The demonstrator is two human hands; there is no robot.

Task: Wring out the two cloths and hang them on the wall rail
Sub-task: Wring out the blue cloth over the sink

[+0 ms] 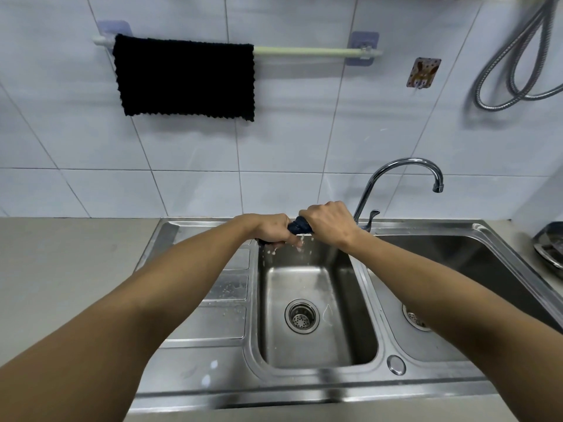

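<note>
A dark blue cloth [300, 226] is twisted into a tight roll between both my hands, above the back of the small middle sink basin [316, 345]. My left hand [272, 228] grips its left end and my right hand [329, 222] grips its right end. Drops of water fall from under my hands into the basin. A black cloth [184, 80] hangs flat over the left half of the pale green wall rail [307, 51]. The right half of the rail is bare.
A chrome tap [402, 175] arches behind my right hand, its spout over the larger right basin [475, 254]. A ribbed drainboard [225, 287] lies left of the small basin. A metal shower hose [518, 56] hangs at top right, a sticker hook [423, 73] beside it.
</note>
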